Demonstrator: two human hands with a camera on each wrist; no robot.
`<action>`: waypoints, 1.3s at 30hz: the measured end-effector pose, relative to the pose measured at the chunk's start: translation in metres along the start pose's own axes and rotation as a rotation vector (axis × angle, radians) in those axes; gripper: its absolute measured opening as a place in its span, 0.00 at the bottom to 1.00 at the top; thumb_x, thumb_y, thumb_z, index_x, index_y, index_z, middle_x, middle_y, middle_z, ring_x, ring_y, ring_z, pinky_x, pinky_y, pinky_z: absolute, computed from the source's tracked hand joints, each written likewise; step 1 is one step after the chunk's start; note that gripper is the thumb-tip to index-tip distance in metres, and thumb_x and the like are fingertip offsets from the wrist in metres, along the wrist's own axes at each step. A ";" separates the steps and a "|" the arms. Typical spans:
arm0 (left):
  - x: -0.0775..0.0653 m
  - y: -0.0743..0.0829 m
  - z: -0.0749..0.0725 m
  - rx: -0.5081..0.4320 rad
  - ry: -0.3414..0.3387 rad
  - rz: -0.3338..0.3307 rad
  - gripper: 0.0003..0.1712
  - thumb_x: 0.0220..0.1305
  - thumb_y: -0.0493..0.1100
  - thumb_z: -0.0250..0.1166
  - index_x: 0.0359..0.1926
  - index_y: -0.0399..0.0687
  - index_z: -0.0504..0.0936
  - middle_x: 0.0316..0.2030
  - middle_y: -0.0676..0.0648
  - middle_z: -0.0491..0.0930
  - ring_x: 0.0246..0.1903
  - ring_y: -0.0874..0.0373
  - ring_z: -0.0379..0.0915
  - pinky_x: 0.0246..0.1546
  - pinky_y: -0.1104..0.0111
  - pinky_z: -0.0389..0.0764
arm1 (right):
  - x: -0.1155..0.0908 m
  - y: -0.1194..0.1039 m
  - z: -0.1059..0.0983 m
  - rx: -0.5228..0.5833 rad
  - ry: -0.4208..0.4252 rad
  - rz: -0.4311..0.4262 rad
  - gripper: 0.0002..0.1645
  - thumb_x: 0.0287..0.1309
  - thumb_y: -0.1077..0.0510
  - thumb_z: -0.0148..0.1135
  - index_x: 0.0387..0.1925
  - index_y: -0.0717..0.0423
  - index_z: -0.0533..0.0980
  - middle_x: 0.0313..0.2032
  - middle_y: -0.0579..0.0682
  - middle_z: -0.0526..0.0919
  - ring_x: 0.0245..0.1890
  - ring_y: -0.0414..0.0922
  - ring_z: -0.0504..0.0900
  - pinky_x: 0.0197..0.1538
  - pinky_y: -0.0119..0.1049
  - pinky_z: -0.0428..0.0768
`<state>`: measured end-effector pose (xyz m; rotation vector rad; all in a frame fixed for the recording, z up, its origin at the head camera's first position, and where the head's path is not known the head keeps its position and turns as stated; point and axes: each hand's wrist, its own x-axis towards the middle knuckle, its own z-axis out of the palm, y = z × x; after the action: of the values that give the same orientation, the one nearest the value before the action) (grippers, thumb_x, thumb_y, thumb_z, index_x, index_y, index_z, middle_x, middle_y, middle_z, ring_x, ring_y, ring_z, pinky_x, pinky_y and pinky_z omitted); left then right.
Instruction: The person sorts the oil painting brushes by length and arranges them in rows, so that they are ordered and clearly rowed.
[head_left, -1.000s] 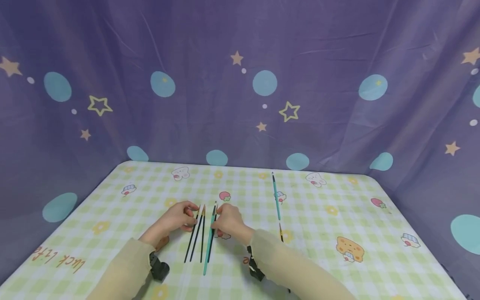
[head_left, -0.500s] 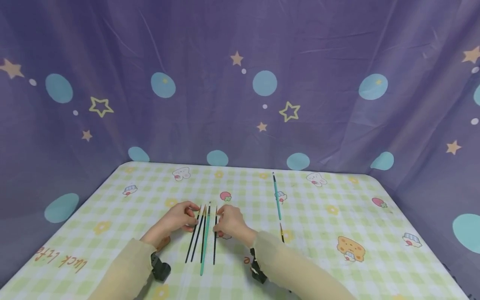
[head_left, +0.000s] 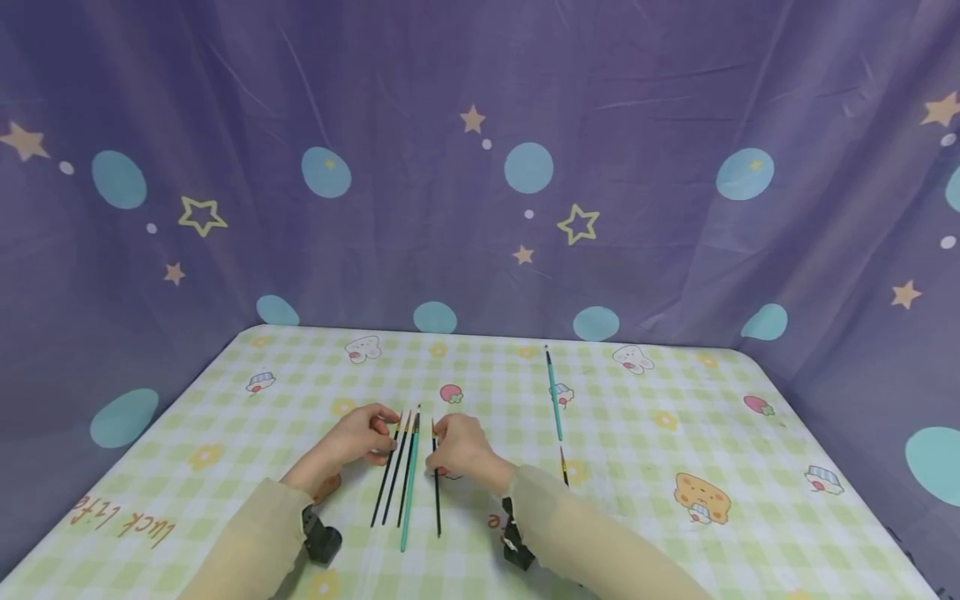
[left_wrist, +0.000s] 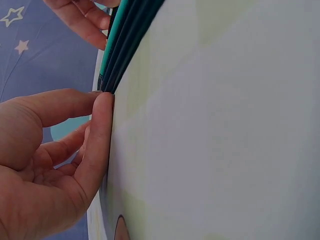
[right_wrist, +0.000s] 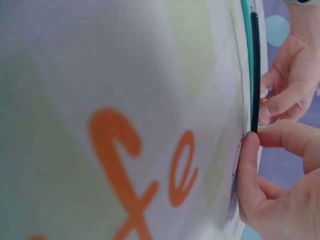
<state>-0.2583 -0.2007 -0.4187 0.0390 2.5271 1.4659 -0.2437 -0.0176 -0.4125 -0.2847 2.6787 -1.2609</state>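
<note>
In the head view, my right hand (head_left: 463,448) pinches a thin black-handled paintbrush (head_left: 437,504) between thumb and finger near its bristle end. The right wrist view shows that black handle (right_wrist: 255,65) rising from the fingertips. My left hand (head_left: 358,437) pinches the leftmost black paintbrush (head_left: 382,492) near its bristles. Beside it lie two more black paintbrushes and a teal paintbrush (head_left: 410,500), slightly fanned, bristles toward the far side. In the left wrist view, the dark handles (left_wrist: 131,37) run up from the left thumb and finger (left_wrist: 100,135).
Farther right, another teal paintbrush (head_left: 555,396) lies on the checked tablecloth (head_left: 637,525). Nearer, a gold-ferruled black paintbrush (head_left: 564,467) is partly hidden by the right sleeve (head_left: 592,533). A purple patterned curtain (head_left: 420,250) hangs behind the table.
The right hand's black paintbrush has come out from beside the teal one and shifted right, opening a gap. The teal paintbrush has moved left against the black ones. The left hand barely moves.
</note>
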 end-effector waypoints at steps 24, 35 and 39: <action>0.001 0.000 0.001 0.019 0.020 -0.035 0.22 0.50 0.29 0.63 0.49 0.35 0.72 0.27 0.44 0.65 0.20 0.56 0.72 0.22 0.66 0.82 | -0.024 0.027 -0.040 0.471 -0.134 0.097 0.28 0.39 0.74 0.62 0.48 0.69 0.72 0.34 0.59 0.77 0.23 0.43 0.78 0.30 0.36 0.83; 0.004 -0.005 0.000 0.006 0.001 -0.011 0.23 0.51 0.29 0.63 0.50 0.35 0.71 0.27 0.44 0.65 0.20 0.55 0.73 0.22 0.65 0.82 | -0.041 0.043 -0.079 0.478 -0.148 0.099 0.30 0.44 0.73 0.60 0.54 0.70 0.68 0.37 0.59 0.73 0.26 0.43 0.77 0.33 0.38 0.83; 0.004 -0.005 0.000 0.006 0.004 -0.007 0.23 0.50 0.29 0.64 0.50 0.35 0.71 0.27 0.44 0.65 0.20 0.55 0.72 0.23 0.65 0.82 | -0.047 0.048 -0.088 0.445 -0.121 0.117 0.29 0.45 0.73 0.61 0.54 0.69 0.68 0.37 0.59 0.73 0.26 0.44 0.77 0.33 0.38 0.83</action>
<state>-0.2614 -0.2023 -0.4235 0.0284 2.5318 1.4578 -0.2230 0.0895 -0.3913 -0.1341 2.2018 -1.6887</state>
